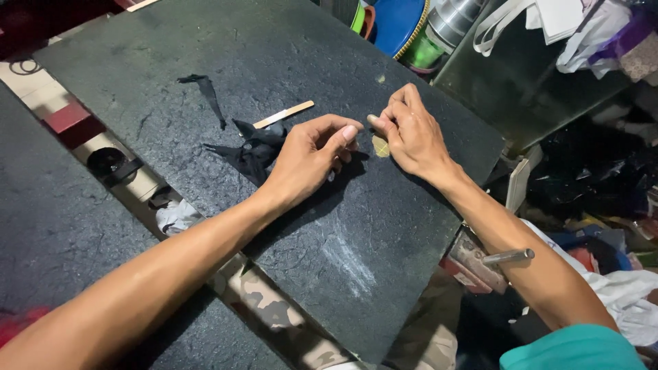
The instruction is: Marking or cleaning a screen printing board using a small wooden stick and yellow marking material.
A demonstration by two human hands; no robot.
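Pinching fingertips together over the slab (205,41), the left hand (308,154) and right hand (411,133) meet beside a tan patch (380,145); black scraps (253,151) lie aside; what they grip is too small to tell.

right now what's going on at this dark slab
A person works with both bare hands over a dark stone slab. The left hand is curled beside a crumpled scrap of black material. The right hand rests just across from it, fingertips pinched above a small yellowish piece; whether it is held is unclear. A flat wooden stick and a thin black strip lie further back on the slab.
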